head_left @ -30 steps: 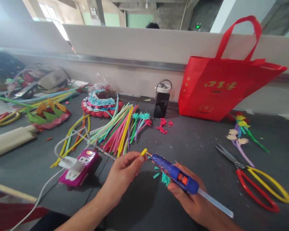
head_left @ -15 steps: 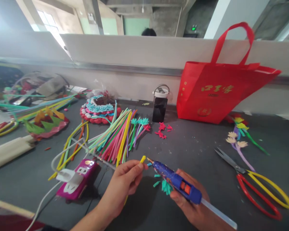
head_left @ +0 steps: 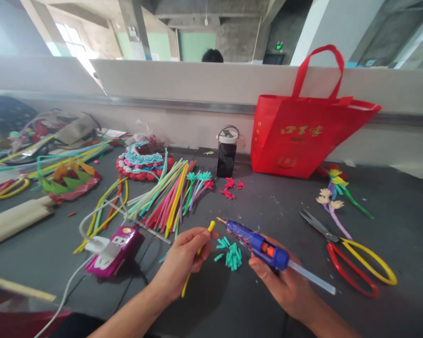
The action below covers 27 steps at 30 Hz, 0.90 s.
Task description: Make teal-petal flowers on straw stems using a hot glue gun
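Note:
Between the thumb and fingers of my left hand (head_left: 186, 253) is a yellow pipe cleaner (head_left: 185, 285). Its thicker, knob-like top pokes out above the fingertips, and its tail hangs below the hand. My right hand (head_left: 285, 284) is wrapped round a blue hot glue gun (head_left: 245, 237), with a clear glue stick (head_left: 312, 277) jutting from its back end. The gun's metal nozzle points left, a small gap from the yellow top. Short teal pipe cleaner pieces (head_left: 233, 257) lie on the table between my hands.
Pipe cleaners (head_left: 165, 199) lie bundled beyond my left hand, near a purple power strip (head_left: 114, 253). Red pieces (head_left: 228, 193) lie before a dark bottle (head_left: 227, 157). Scissors (head_left: 333, 237) and pipe cleaner flowers (head_left: 327, 202) are right, below a red bag (head_left: 296, 136).
The view has shifted a little. The nozzle has risen slightly relative to the yellow top, and more of the pipe cleaner's tail and the teal pieces now show. Both hands keep their holds.

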Each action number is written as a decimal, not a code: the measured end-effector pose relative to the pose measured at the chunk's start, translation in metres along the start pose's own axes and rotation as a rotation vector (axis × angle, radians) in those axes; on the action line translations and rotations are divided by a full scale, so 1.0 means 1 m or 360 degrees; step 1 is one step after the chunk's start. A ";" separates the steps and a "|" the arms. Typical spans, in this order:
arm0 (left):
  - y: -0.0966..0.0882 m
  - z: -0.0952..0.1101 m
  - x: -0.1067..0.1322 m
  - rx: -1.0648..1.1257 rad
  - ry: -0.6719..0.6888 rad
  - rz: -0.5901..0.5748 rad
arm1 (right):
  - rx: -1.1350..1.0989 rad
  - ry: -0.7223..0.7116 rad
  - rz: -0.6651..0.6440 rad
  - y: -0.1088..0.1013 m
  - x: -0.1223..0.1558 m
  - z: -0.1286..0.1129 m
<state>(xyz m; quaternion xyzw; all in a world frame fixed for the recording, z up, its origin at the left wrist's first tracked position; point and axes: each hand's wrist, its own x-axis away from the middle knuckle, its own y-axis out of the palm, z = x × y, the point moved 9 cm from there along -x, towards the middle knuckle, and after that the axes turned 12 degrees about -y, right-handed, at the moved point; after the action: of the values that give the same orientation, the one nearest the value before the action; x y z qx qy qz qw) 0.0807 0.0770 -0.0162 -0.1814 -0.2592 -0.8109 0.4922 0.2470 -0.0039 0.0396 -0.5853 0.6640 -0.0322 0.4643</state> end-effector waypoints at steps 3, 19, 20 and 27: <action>-0.001 -0.012 -0.007 -0.0081 -0.0080 -0.0018 | 0.0085 0.0068 0.0046 -0.008 0.013 0.017; -0.010 -0.032 -0.015 0.0025 -0.0205 -0.0035 | -0.0086 0.0169 -0.0273 0.012 0.023 0.019; -0.010 -0.032 -0.015 0.0010 -0.0198 -0.0028 | -0.0080 0.0154 -0.0277 0.012 0.022 0.017; -0.008 -0.035 -0.015 -0.0081 -0.0176 -0.0001 | 0.0031 0.0062 -0.0313 0.013 0.018 0.011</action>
<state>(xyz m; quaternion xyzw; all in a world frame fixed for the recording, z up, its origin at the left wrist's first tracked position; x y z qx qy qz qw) 0.0790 0.0698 -0.0543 -0.2384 -0.2655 -0.8061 0.4721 0.2466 -0.0094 0.0154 -0.6424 0.6119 -0.0954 0.4515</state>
